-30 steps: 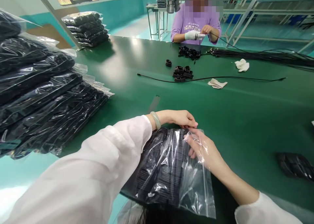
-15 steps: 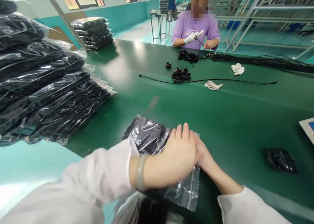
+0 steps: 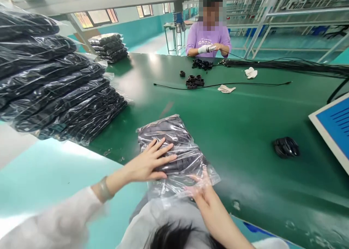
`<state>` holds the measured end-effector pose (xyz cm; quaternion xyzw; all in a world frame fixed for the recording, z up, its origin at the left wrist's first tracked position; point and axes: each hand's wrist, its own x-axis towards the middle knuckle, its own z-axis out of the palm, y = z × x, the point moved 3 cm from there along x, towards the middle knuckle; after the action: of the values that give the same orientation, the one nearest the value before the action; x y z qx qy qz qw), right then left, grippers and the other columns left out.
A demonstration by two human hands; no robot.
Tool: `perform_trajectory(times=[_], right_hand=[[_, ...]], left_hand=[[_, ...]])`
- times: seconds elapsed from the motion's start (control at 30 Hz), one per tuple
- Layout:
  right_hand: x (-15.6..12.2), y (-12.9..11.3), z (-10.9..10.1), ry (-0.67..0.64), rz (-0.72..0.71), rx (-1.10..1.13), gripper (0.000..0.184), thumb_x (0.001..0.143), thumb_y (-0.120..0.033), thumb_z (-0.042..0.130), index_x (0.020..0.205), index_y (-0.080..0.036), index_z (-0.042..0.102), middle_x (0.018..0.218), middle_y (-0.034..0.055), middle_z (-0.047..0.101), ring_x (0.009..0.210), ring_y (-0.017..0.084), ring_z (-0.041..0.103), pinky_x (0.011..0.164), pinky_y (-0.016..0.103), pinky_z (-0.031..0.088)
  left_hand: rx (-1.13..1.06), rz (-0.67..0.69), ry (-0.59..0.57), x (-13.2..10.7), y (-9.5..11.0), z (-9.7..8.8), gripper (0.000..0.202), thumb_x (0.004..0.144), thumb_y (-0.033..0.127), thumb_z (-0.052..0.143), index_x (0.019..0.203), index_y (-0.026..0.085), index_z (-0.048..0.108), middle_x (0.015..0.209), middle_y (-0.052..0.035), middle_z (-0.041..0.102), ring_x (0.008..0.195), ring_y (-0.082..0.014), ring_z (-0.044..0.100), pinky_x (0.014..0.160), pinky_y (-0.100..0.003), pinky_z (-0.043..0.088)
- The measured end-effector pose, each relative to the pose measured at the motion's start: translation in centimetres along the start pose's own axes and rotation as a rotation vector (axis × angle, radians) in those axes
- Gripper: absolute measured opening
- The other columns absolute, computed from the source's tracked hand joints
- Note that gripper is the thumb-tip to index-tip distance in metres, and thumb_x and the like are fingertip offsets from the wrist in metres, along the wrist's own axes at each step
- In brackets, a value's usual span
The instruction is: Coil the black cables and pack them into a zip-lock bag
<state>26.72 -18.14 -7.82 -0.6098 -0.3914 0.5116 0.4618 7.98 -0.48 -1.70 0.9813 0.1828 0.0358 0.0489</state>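
A clear plastic bag [image 3: 166, 127] packed with black coiled cables lies in front of me at the table's near edge. Its loose flap hangs toward my body. My left hand [image 3: 151, 161] rests flat on top of it, fingers spread over the film. At the bag's lower right corner, my right hand [image 3: 205, 192] has the loose film between its thumb and fingers. The fingertips show only partly through the shiny plastic.
On the left rises a tall stack of filled bags [image 3: 62, 85]; a smaller stack [image 3: 109, 47] stands farther back. A black cable coil [image 3: 286, 147] and a blue-and-white box [image 3: 334, 121] are at right. Across the green table [image 3: 245, 114], a co-worker [image 3: 208, 41] handles cable.
My hands were together over the bag's right side; now they are apart, the left flat on its middle, the right at its loose end. More of the bag shows. The view has shifted.
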Motion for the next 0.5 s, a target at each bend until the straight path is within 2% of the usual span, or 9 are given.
perform_trajectory(times=[0.07, 0.13, 0.17, 0.23, 0.27, 0.33, 0.4, 0.43, 0.5], right_hand=[[-1.3, -0.9, 0.6, -0.103, -0.012, -0.05, 0.051, 0.098, -0.041, 0.047, 0.146, -0.023, 0.046, 0.118, 0.0108, 0.072, 0.091, 0.022, 0.074, 0.085, 0.037, 0.058], [-2.2, -1.6, 0.2, -0.173, -0.026, -0.204, 0.034, 0.099, -0.043, 0.046, 0.121, -0.024, 0.064, 0.087, 0.0039, 0.075, 0.068, 0.019, 0.071, 0.067, 0.03, 0.057], [-2.4, -1.9, -0.3, -0.144, -0.041, -0.317, 0.03, 0.099, -0.046, 0.047, 0.107, -0.025, 0.066, 0.074, 0.001, 0.071, 0.059, 0.019, 0.067, 0.059, 0.028, 0.053], [-2.1, -2.2, -1.8, 0.066, -0.12, -0.548, 0.031, 0.095, -0.054, 0.053, 0.095, -0.024, 0.062, 0.067, 0.0, 0.066, 0.057, 0.02, 0.065, 0.051, 0.028, 0.048], [-1.7, -2.4, -2.5, 0.205, -0.186, -0.648, 0.036, 0.092, -0.058, 0.056, 0.099, -0.024, 0.06, 0.075, 0.0024, 0.068, 0.062, 0.022, 0.067, 0.051, 0.028, 0.048], [-0.3, -2.7, -3.0, 0.393, -0.337, -0.8, 0.049, 0.092, -0.062, 0.053, 0.117, -0.02, 0.055, 0.095, 0.0106, 0.07, 0.078, 0.027, 0.071, 0.056, 0.032, 0.051], [1.3, -2.8, -2.5, 0.413, -0.453, -0.905, 0.045, 0.101, -0.054, 0.04, 0.124, -0.017, 0.053, 0.096, 0.013, 0.071, 0.079, 0.027, 0.072, 0.061, 0.034, 0.052], [2.0, -2.8, -2.2, 0.406, -0.481, -0.936, 0.04, 0.104, -0.047, 0.033, 0.12, -0.017, 0.055, 0.091, 0.0116, 0.072, 0.075, 0.026, 0.072, 0.061, 0.034, 0.051], [2.7, -2.9, -1.7, 0.393, -0.503, -0.946, 0.034, 0.107, -0.036, 0.027, 0.106, -0.02, 0.057, 0.081, 0.0074, 0.072, 0.069, 0.023, 0.071, 0.061, 0.032, 0.048]], left_hand=[[-0.008, 0.024, 0.041, -0.1, -1.2, -1.7, 0.05, 0.092, 0.046, 0.058, 0.141, 0.04, 0.055, 0.153, -0.0038, 0.049, 0.148, -0.0314, 0.035, 0.117, -0.056, 0.031], [-0.033, -0.107, 0.186, -0.7, -0.1, -3.6, 0.042, 0.094, 0.037, 0.054, 0.135, 0.034, 0.062, 0.15, -0.0064, 0.053, 0.145, -0.0305, 0.041, 0.116, -0.055, 0.036], [-0.073, -0.203, 0.288, -1.2, 1.3, -4.3, 0.039, 0.094, 0.033, 0.053, 0.131, 0.031, 0.064, 0.147, -0.009, 0.056, 0.141, -0.0294, 0.046, 0.113, -0.052, 0.041], [-0.265, -0.338, 0.471, -2.5, 5.2, -4.7, 0.03, 0.094, 0.026, 0.052, 0.118, 0.03, 0.069, 0.124, -0.0094, 0.07, 0.119, -0.0242, 0.063, 0.098, -0.042, 0.056], [-0.385, -0.356, 0.501, -3.0, 7.4, -4.1, 0.028, 0.095, 0.022, 0.049, 0.11, 0.032, 0.07, 0.107, -0.0066, 0.074, 0.105, -0.0214, 0.069, 0.088, -0.037, 0.06], [-0.547, -0.306, 0.333, -2.8, 11.2, -1.5, 0.027, 0.095, 0.019, 0.049, 0.108, 0.032, 0.069, 0.101, -0.0035, 0.076, 0.095, -0.0179, 0.072, 0.081, -0.031, 0.063], [-0.448, -0.242, 0.297, -1.8, 13.1, 1.6, 0.041, 0.096, 0.011, 0.041, 0.125, 0.028, 0.064, 0.125, -0.0062, 0.071, 0.117, -0.0178, 0.067, 0.097, -0.032, 0.059], [-0.336, -0.225, 0.322, -1.1, 13.2, 3.1, 0.05, 0.094, 0.006, 0.035, 0.134, 0.025, 0.059, 0.136, -0.0081, 0.065, 0.129, -0.0199, 0.06, 0.106, -0.038, 0.054], [-0.163, -0.229, 0.396, 0.7, 12.5, 5.5, 0.062, 0.09, 0.0, 0.03, 0.147, 0.019, 0.046, 0.149, -0.012, 0.054, 0.142, -0.022, 0.046, 0.112, -0.044, 0.049]])
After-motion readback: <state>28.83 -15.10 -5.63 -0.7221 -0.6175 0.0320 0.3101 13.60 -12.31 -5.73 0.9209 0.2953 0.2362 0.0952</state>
